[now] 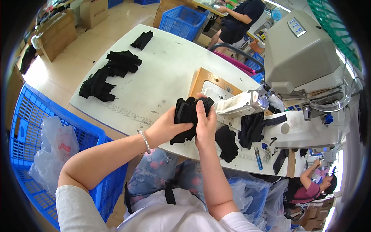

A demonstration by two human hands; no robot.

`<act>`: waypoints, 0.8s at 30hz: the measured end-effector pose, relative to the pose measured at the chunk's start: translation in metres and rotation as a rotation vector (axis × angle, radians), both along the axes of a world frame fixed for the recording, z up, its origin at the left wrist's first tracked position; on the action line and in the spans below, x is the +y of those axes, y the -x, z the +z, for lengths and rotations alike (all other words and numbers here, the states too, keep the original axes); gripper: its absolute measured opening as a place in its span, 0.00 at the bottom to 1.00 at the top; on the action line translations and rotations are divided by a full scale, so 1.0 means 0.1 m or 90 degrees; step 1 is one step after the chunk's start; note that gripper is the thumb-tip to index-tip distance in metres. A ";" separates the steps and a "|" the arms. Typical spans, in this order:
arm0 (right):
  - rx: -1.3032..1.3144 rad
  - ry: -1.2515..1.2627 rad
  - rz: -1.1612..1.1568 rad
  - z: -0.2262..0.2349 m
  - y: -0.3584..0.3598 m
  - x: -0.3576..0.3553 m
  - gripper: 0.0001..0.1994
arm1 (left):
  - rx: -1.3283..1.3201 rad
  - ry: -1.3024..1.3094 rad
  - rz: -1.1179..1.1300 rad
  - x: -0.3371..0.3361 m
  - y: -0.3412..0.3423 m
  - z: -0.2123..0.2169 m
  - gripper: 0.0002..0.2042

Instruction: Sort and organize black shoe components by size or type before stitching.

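Over the near edge of the white table, both my hands hold a thick bundle of black fabric pieces. My left hand grips its left side with the thumb laid across the front. The right side is pinched by my right hand, thumb upward near the top. Just beyond and to the right is the grey sewing machine, its arm reaching toward my hands. Beside my right wrist lie a black fabric piece and another black stack.
Black fabric piles lie along the table's left side. Blue-handled thread snips rest near the front right edge. A blue crate with a plastic bag stands at my left. Other people work at the far side and right.
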State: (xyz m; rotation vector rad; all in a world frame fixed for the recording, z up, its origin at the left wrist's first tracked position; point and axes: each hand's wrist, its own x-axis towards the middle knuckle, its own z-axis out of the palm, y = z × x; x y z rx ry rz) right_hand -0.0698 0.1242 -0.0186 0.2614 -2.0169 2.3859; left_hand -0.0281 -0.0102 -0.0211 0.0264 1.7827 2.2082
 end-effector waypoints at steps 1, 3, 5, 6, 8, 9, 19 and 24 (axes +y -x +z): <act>0.011 -0.017 -0.007 -0.02 0.01 -0.01 0.17 | 0.022 0.087 -0.007 0.02 0.02 -0.02 0.24; -0.034 -0.001 0.018 -0.05 0.01 0.01 0.18 | 0.057 0.152 -0.001 0.06 -0.04 -0.05 0.26; -0.140 0.047 0.094 -0.03 -0.02 0.03 0.19 | 0.092 0.224 -0.031 0.07 -0.07 -0.01 0.30; -0.137 0.062 0.101 -0.03 -0.04 0.01 0.20 | 0.094 0.225 -0.031 0.07 -0.07 -0.02 0.30; -0.120 0.084 0.134 0.03 -0.11 -0.06 0.19 | 0.147 0.199 -0.026 0.05 -0.08 -0.07 0.32; -0.117 0.085 0.137 0.04 -0.10 -0.04 0.19 | 0.203 0.182 -0.028 0.03 -0.06 -0.19 0.30; -0.017 0.033 -0.023 -0.09 -0.04 0.05 0.15 | 0.032 0.052 -0.001 0.06 -0.03 -0.03 0.22; -0.009 0.000 -0.053 -0.06 -0.07 -0.12 0.18 | 0.099 0.203 0.080 0.04 -0.08 -0.08 0.14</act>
